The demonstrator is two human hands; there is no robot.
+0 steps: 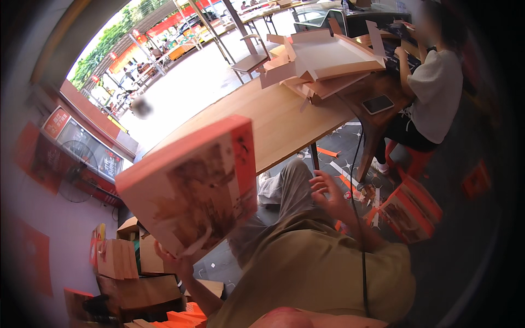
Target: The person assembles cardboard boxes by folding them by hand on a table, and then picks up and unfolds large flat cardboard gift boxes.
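My left hand [174,258] grips the lower edge of a large, flat red-and-white printed carton [188,191]. The carton is tilted upright at the left, in front of the near end of the wooden table [219,123]. A loose pale strip hangs near its lower edge, close to my fingers. My right hand [327,190] holds nothing; its fingers are apart and slightly bent, above the floor beside my raised knee. A dark cable [361,240] runs down past my right forearm.
Unfolded cardboard boxes [333,54] lie at the table's far end. A phone [378,104] rests near a seated person [437,82], whose hands are at a dark item. Printed cartons [410,210] stand on the scrap-strewn floor. Brown boxes [145,292] and a fan [77,164] are at left.
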